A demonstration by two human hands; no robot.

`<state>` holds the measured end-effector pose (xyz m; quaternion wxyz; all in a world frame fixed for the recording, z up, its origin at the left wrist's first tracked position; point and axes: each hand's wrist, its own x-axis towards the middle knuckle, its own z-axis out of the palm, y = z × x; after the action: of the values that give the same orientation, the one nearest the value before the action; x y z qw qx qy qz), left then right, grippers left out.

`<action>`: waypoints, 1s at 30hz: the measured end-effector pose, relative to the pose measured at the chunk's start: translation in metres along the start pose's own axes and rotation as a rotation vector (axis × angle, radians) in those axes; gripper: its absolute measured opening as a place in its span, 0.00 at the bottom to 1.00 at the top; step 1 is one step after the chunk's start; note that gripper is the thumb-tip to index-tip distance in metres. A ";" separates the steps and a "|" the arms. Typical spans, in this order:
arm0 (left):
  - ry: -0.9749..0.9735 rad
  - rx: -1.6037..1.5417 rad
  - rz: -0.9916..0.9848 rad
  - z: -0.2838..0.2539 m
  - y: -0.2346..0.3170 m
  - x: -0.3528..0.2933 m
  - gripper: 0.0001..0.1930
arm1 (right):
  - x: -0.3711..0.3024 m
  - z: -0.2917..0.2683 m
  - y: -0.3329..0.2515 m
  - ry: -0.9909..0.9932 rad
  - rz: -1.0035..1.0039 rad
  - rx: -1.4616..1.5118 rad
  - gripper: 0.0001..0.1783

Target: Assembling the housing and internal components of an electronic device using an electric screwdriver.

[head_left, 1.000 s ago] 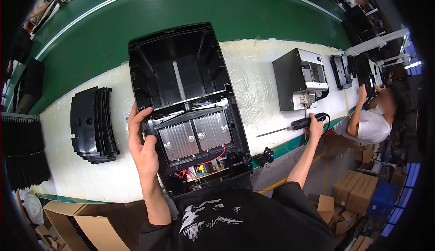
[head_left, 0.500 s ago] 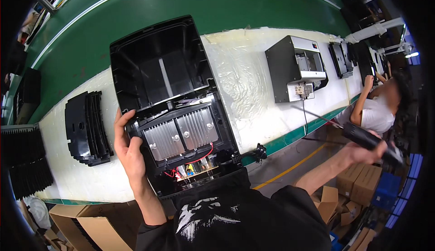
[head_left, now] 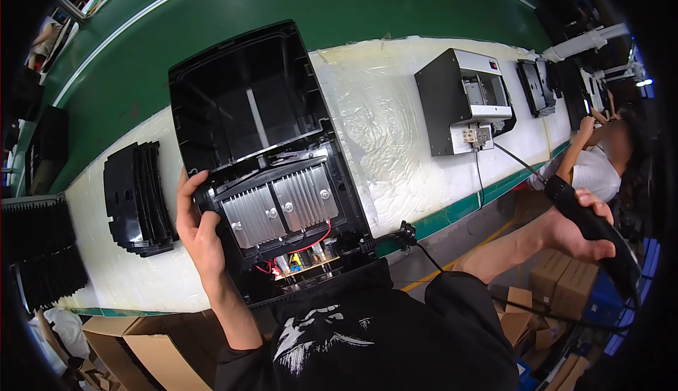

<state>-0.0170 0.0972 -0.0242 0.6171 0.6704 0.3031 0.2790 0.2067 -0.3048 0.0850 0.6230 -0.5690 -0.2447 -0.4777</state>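
under the curled left fingers point(head_left: 188, 192), which are clasping its left edge, an open black case point(head_left: 201, 109) is resting on the counter point(head_left: 374, 144), its finned metal blocks point(head_left: 248, 220) and red wire point(head_left: 323, 237) lying to their right. farther right, off the counter, the right fingers point(head_left: 594, 205) are gripping a black screwdriver point(head_left: 583, 211). its trailing cord point(head_left: 544, 313) could be catching on the sleeve point(head_left: 466, 320) and jerking the tool; a careless swing could be nicking that wire.

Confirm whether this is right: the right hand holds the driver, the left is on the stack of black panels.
Wrong on the left hand: the head view shows it on the black housing, not the panels, which lie farther left. The right hand does hold the driver.
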 end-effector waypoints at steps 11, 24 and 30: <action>0.033 0.049 0.015 0.001 -0.004 0.001 0.28 | -0.007 -0.001 0.038 -0.203 0.279 0.224 0.40; 0.019 0.042 0.103 -0.003 -0.002 -0.029 0.36 | 0.031 0.124 0.080 -0.478 0.439 0.015 0.18; 0.041 -0.101 0.041 -0.003 -0.006 -0.072 0.42 | 0.043 0.067 0.061 -0.559 0.700 0.166 0.29</action>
<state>-0.0676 0.0452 -0.0296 0.6381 0.6385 0.2873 0.3202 0.2943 -0.2618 0.1077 0.7006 -0.6726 -0.2340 -0.0450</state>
